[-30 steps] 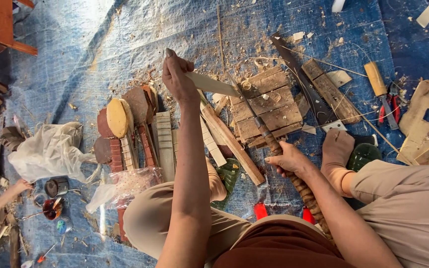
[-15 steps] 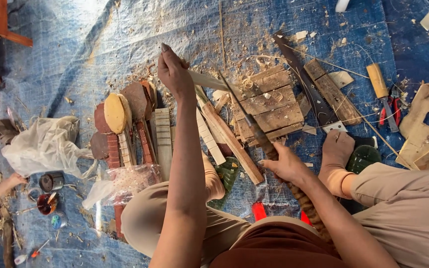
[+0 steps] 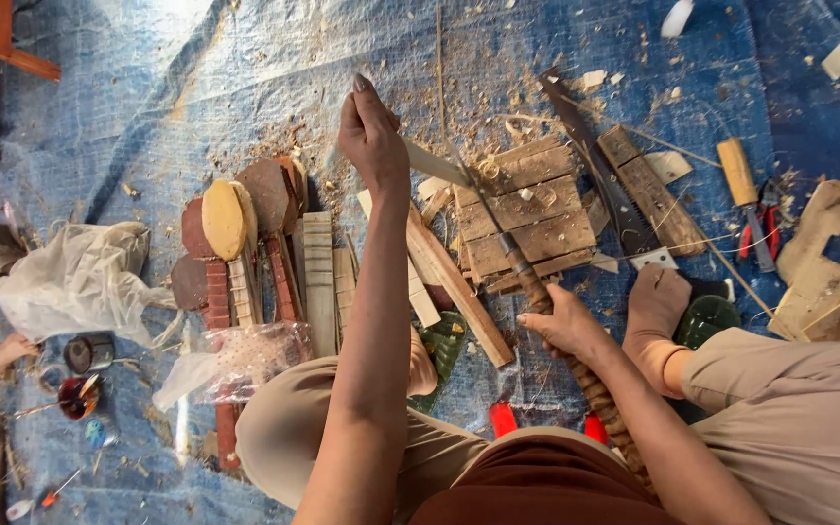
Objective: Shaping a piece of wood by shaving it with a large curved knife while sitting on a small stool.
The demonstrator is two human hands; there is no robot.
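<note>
Shavings and sawdust lie scattered over the blue tarp (image 3: 196,87) where the person sits on the floor. The left hand (image 3: 371,136) is stretched forward, its grip clenched around one end of a thin pale wooden strip (image 3: 435,163), which sticks out to the right and rests over the edge of a slatted wooden block (image 3: 527,209). The right hand (image 3: 561,321) is nearer the body, its grip closed around the ribbed wooden handle of a long knife (image 3: 507,243) — the blade runs up and left so that its tip meets the strip just beside the left hand.

Left of the outstretched arm stands a row of shaped wooden pieces (image 3: 264,253): some reddish-brown, some pale, one with a yellowish oval top. A long wooden batten (image 3: 454,282) lies slanted between the arm and the block. Beyond the block lies a handsaw (image 3: 600,180) with a dark blade, beside a rough plank (image 3: 653,190). Further right a tool with a yellow handle (image 3: 739,173) lies next to red-handled pliers (image 3: 768,228). A bare foot (image 3: 655,311) rests near the saw's handle, with a green sandal (image 3: 707,319) just beside it.

At far left a crumpled white plastic bag (image 3: 75,282) sits well apart from the hands — below it a small dark tin (image 3: 89,352).
</note>
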